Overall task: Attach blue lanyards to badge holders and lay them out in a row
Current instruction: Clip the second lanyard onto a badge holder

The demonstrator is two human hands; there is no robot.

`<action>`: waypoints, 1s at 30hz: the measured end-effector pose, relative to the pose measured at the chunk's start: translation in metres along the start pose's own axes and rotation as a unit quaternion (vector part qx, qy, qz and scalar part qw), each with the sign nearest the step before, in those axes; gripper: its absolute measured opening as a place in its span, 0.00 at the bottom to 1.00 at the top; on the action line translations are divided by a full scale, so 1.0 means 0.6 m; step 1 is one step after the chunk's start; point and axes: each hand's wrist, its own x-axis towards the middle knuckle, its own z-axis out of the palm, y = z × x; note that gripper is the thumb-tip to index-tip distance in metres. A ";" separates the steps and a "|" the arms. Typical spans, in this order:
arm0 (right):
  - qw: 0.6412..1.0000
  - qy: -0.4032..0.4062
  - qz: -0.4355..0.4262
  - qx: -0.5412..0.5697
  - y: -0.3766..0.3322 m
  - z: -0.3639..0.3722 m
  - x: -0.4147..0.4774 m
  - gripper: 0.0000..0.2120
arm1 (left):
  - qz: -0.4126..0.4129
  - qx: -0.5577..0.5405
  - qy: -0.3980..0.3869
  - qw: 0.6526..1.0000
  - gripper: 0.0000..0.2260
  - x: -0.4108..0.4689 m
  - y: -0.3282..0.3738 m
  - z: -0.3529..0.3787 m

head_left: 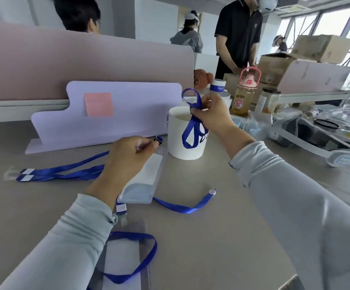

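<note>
My left hand (128,158) pinches the top of a clear badge holder (142,181) that slopes down to the grey desk, its small clip (158,140) at my fingertips. My right hand (209,114) is raised in front of a white cup and holds a looped blue lanyard (189,126) that dangles from it. Two more blue lanyards (65,172) lie flat to the left. Another lanyard (182,207) trails right from under the holder. Near the front edge, a second badge holder (126,256) lies under my left sleeve with a blue lanyard loop (147,260) on it.
A white cup (187,151) stands just behind the hands. A lilac stand (128,114) with a pink sticky note sits at the back left against a pink divider. A pink-lidded bottle (246,93), jars, boxes and a white headset (316,139) crowd the right. A person stands behind.
</note>
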 end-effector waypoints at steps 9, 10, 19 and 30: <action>0.993 0.100 -0.064 -0.006 -0.005 0.037 0.132 0.18 | -0.010 -0.030 0.013 0.999 0.17 0.003 -0.015 -0.011; 0.992 0.107 -0.062 -0.017 -0.003 0.037 0.138 0.17 | -0.007 -0.030 0.016 0.999 0.16 0.002 -0.016 -0.012; 0.982 0.022 -0.023 -0.188 0.046 0.053 0.135 0.09 | -0.007 -0.042 0.020 0.999 0.18 0.004 -0.021 -0.010; 0.989 -0.021 -0.041 -0.142 0.046 0.049 0.075 0.05 | -0.031 -0.051 -0.026 0.998 0.06 0.005 -0.014 -0.013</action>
